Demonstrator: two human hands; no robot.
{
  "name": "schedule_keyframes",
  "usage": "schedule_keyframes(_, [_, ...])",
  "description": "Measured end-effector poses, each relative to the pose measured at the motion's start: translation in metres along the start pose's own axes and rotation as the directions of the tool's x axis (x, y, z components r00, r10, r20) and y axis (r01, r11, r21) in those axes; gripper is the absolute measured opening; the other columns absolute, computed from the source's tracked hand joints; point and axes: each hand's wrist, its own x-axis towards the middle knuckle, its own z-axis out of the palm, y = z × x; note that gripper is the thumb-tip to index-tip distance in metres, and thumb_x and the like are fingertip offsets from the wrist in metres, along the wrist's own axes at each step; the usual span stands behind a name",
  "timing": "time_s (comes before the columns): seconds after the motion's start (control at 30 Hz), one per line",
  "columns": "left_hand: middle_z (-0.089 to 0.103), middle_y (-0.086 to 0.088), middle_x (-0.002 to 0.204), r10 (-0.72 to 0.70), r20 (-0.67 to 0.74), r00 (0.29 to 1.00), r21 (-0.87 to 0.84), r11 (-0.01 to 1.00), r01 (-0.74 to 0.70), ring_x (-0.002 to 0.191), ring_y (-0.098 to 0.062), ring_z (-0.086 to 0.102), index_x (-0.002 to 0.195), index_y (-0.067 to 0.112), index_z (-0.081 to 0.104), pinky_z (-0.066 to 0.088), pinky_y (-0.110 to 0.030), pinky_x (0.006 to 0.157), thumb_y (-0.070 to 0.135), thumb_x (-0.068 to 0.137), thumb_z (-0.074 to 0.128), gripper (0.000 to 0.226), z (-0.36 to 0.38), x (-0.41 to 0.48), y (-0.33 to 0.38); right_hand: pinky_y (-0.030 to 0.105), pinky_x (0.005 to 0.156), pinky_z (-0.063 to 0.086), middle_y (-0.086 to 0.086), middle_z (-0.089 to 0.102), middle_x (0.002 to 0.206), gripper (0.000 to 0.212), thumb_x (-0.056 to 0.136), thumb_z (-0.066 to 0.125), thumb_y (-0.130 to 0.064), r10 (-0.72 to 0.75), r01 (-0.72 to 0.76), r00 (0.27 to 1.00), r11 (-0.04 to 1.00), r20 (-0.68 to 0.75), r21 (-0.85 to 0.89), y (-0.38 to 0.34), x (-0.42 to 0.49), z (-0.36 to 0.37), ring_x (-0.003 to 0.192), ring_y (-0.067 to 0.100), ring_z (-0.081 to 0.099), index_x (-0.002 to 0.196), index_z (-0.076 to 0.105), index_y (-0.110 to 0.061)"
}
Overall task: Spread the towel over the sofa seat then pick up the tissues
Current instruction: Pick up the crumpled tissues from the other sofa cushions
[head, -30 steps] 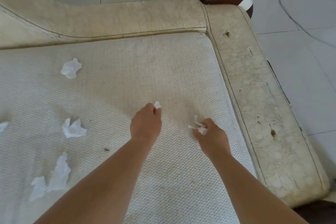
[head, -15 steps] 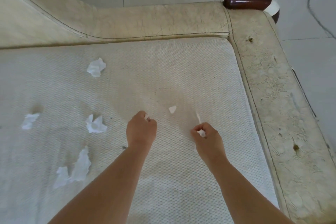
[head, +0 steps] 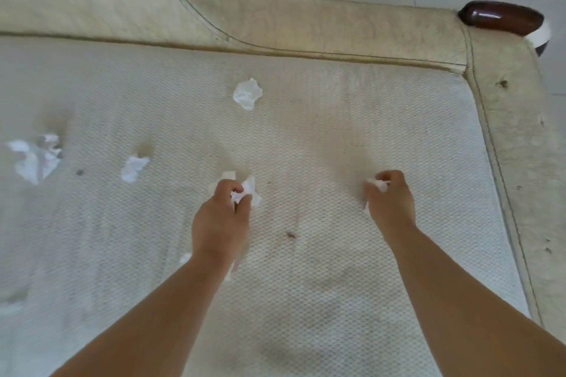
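Tissues: both fists are already loaded. Left hand point(head: 221, 217) is curled around a crumpled tissue point(head: 248, 191); right hand point(head: 389, 199) is closed on a smaller wad point(head: 377, 184). Towel point(head: 337, 138) lies flat over the sofa seat, so the spreading looks done. Loose ones all sit on the left hand's side: small piece point(head: 133, 168) nearest, a cluster point(head: 33, 156) further left, and a ball point(head: 247, 94) ahead toward the backrest point(head: 306, 27). Left hand probably takes the next one.
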Motion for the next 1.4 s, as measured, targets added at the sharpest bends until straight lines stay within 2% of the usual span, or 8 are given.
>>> schedule_keyframes(0.13, [0.063, -0.001, 0.084, 0.002, 0.020, 1.000, 0.044, 0.999, -0.003, 0.080, -0.022, 0.060, 0.123, 0.020, 0.047, 0.038, -0.028, 0.068, 0.036, 0.091, 0.054, 0.036, -0.023, 0.020, -0.025, 0.030, 0.070, 0.037, 0.006, 0.058, 0.086, 0.017, 0.086, 0.057, -0.025, -0.025, 0.032, 0.999, 0.983, 0.040, -0.182, -0.017, 0.002, 0.019, 0.080, 0.026, 0.052, 0.098, 0.057, -0.012])
schedule_keyframes(0.33, [0.065, -0.004, 0.112, -0.091, 0.217, 0.972, 0.080, 0.994, 0.076, 0.104, -0.026, 0.060, 0.134, 0.021, 0.036, 0.037, -0.028, 0.075, 0.041, 0.085, 0.062, 0.058, -0.023, 0.037, -0.034, 0.025, 0.047, 0.032, 0.006, 0.044, 0.059, 0.022, 0.081, 0.063, -0.016, -0.009, -0.022, 0.992, 0.971, 0.128, 0.236, -0.046, -0.045, 0.057, 0.054, 0.017, 0.040, 0.064, 0.050, -0.010])
schedule_keyframes(0.53, [0.065, -0.016, 0.103, -0.070, 0.206, 0.976, 0.142, 0.989, 0.041, 0.102, -0.034, 0.057, 0.098, 0.008, 0.059, 0.041, -0.035, 0.083, 0.040, 0.097, 0.037, 0.039, -0.029, 0.053, -0.049, 0.031, 0.062, 0.047, -0.005, 0.056, 0.070, 0.017, 0.077, 0.069, -0.021, -0.140, 0.125, 0.953, 0.990, 0.268, 0.071, -0.064, -0.082, 0.116, 0.064, 0.018, 0.055, 0.087, 0.055, -0.021])
schedule_keyframes(0.67, [0.051, -0.003, 0.060, -0.110, 0.105, 0.988, 0.071, 0.992, 0.103, 0.072, -0.028, 0.053, 0.059, 0.012, 0.042, 0.034, -0.031, 0.064, 0.038, 0.097, 0.038, 0.046, -0.052, 0.039, -0.068, 0.027, 0.068, 0.045, -0.007, 0.059, 0.086, 0.028, 0.082, 0.065, -0.033, -0.228, 0.285, 0.915, 0.949, 0.332, -0.134, -0.078, -0.091, 0.136, 0.080, 0.018, 0.058, 0.106, 0.053, -0.025])
schedule_keyframes(0.87, [0.060, 0.002, 0.068, -0.027, 0.103, 0.994, 0.006, 1.000, 0.026, 0.067, -0.020, 0.058, 0.088, 0.018, 0.049, 0.041, -0.029, 0.059, 0.042, 0.093, 0.048, 0.024, -0.071, 0.016, -0.095, 0.032, 0.054, 0.045, 0.002, 0.058, 0.056, 0.014, 0.077, 0.059, -0.017, -0.091, 0.073, 0.978, 0.993, 0.189, 0.098, -0.084, -0.099, 0.124, 0.056, 0.021, 0.056, 0.065, 0.052, -0.013])
schedule_keyframes(1.1, [0.066, 0.005, 0.100, 0.138, 0.514, 0.846, 0.297, 0.897, -0.327, 0.092, -0.017, 0.062, 0.107, 0.024, 0.051, 0.040, -0.027, 0.073, 0.058, 0.082, 0.057, 0.043, -0.079, -0.021, -0.105, 0.027, 0.071, 0.045, -0.006, 0.061, 0.093, 0.040, 0.075, 0.070, -0.039, -0.120, 0.364, 0.797, 0.878, 0.593, -0.311, -0.061, -0.165, 0.133, 0.088, 0.020, 0.060, 0.108, 0.049, -0.028])
schedule_keyframes(1.27, [0.062, -0.002, 0.077, 0.018, 0.290, 0.957, 0.105, 0.993, -0.051, 0.079, -0.027, 0.058, 0.076, 0.014, 0.051, 0.039, -0.030, 0.066, 0.029, 0.089, 0.055, 0.020, -0.083, -0.019, -0.108, 0.023, 0.049, 0.038, 0.002, 0.053, 0.060, 0.016, 0.078, 0.062, -0.014, 0.012, -0.037, 0.974, 0.993, 0.226, 0.108, -0.059, -0.152, 0.128, 0.057, 0.020, 0.049, 0.066, 0.052, -0.014])
schedule_keyframes(1.4, [0.056, -0.002, 0.066, -0.197, 0.201, 0.960, -0.044, 0.977, 0.209, 0.067, -0.027, 0.055, 0.075, 0.017, 0.047, 0.043, -0.032, 0.059, 0.011, 0.085, 0.053, 0.013, -0.085, -0.008, -0.105, 0.022, 0.040, 0.037, 0.007, 0.058, 0.065, 0.010, 0.083, 0.058, -0.010, 0.117, -0.135, 0.990, 0.933, 0.074, 0.334, -0.049, -0.123, 0.093, 0.050, 0.018, 0.054, 0.076, 0.052, -0.014])
